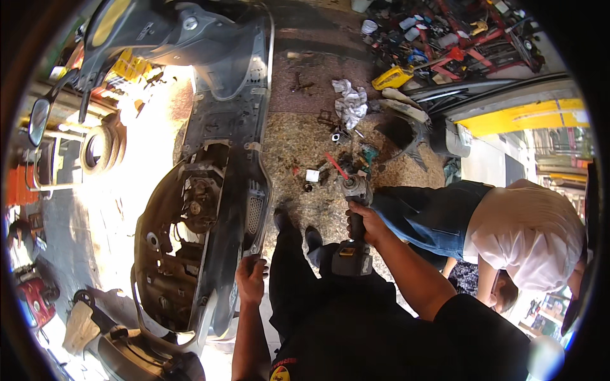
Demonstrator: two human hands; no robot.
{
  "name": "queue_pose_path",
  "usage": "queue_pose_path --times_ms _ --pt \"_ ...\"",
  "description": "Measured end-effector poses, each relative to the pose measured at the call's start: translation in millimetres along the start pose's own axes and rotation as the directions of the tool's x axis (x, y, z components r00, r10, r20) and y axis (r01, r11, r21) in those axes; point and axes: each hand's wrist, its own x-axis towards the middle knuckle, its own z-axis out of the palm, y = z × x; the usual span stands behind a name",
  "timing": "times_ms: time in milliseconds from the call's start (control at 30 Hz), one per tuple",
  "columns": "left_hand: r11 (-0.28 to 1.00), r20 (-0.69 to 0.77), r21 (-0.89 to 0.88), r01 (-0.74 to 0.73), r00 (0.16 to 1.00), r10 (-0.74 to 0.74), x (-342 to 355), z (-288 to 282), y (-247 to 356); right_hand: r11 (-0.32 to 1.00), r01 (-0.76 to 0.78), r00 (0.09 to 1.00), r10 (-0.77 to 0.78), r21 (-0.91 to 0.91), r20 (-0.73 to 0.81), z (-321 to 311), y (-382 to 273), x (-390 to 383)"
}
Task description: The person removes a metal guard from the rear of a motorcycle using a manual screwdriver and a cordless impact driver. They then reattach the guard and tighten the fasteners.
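My right hand [363, 222] grips a cordless power tool [357, 190] by its black handle, battery at the bottom, its round head pointing away from me over the speckled floor. A thin red rod [336, 165] shows just beyond the head. My left hand [251, 276] has its fingers curled beside the right edge of a partly stripped dark scooter body [225, 108]; whatever they may hold is too small to make out. The scooter's open underside [175, 267] shows metal parts and openings.
A co-worker in a white top and jeans [521, 235] bends low close on my right. Crumpled white rags [349, 101] and small parts lie ahead on the floor. Cluttered red racks [457, 54] and a yellow case [391, 77] stand at back right. Stacked tyres [101, 146] sit far left.
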Motion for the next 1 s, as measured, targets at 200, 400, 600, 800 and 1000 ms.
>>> queue_pose_path --times_ms 200,400,600,800,1000 --pt "0.998 0.182 0.048 0.047 0.982 -0.055 39.4 4.2 40.3 0.987 0.016 0.995 -0.001 0.159 -0.096 -1.1 -6.2 1.2" --pt "0.993 0.443 0.115 0.022 0.894 -0.071 67.5 72.8 70.9 0.985 0.02 0.991 0.004 0.174 -0.135 19.5 -21.2 2.5" --pt "0.962 0.575 0.237 -0.133 0.818 -0.029 83.5 132.2 91.8 0.969 0.244 0.965 -0.247 -0.04 -0.089 20.3 -43.3 9.6" --pt "0.943 0.59 0.315 -0.107 0.8 -0.106 114.5 203.2 97.6 0.953 0.302 0.953 -0.302 0.011 0.01 5.0 -73.8 12.4" --pt "0.969 0.616 0.235 -0.077 0.783 -0.087 128.3 303.3 92.1 0.94 0.341 0.923 -0.339 0.021 0.184 -39.4 -124.9 49.6"
